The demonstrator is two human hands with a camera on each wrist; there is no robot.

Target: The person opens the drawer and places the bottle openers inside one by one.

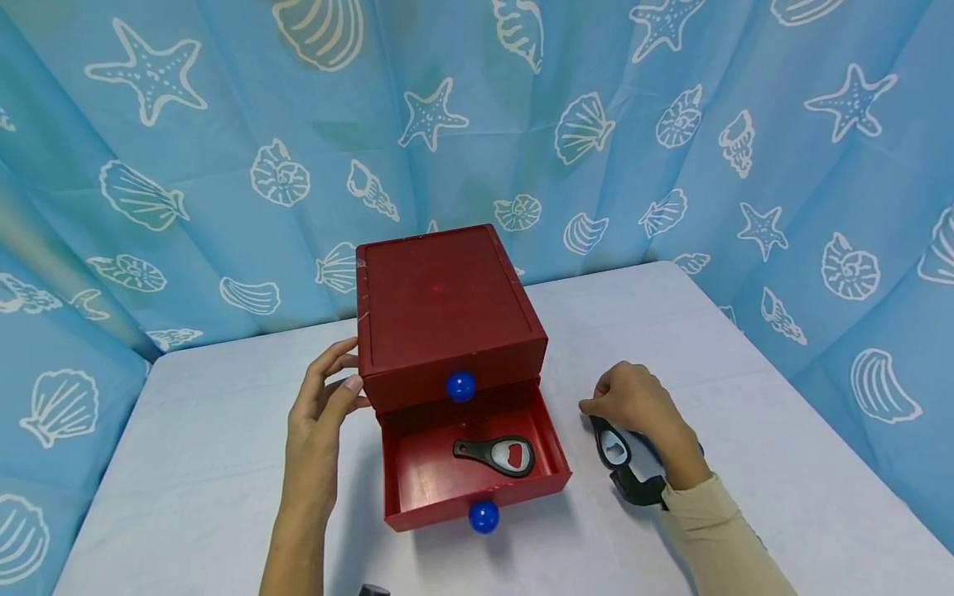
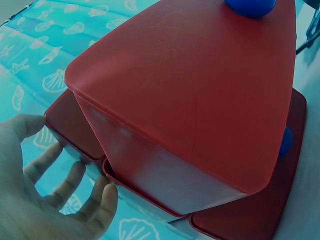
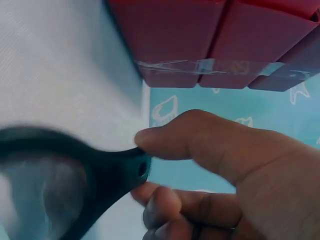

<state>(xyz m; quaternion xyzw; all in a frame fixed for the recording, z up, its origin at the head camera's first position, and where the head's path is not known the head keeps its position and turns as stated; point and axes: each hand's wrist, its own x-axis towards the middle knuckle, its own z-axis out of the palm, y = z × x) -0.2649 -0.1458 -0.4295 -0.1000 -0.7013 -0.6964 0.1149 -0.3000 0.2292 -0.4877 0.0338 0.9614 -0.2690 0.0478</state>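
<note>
A red drawer unit [image 1: 447, 298] stands on the table, its lower drawer [image 1: 425, 480] pulled out. Inside that drawer lies a bottle opener [image 1: 480, 452] with a black handle and a silver head. My left hand [image 1: 316, 422] is at the unit's left side, fingers spread and slightly bent, fingertips right at the wall. Right of the drawer, my right hand [image 1: 637, 406] pinches a second black bottle opener [image 3: 112, 172] by its handle end between thumb and fingers. Its silver head [image 1: 614, 448] points down toward the table in the head view.
Blue knobs sit on the upper drawer [image 1: 460, 386] and the lower drawer front [image 1: 484, 516]. A white cloth [image 1: 224, 430] covers the table. Behind it hangs a blue curtain [image 1: 462, 190] with shell patterns. A small dark object [image 1: 374, 590] shows at the bottom edge.
</note>
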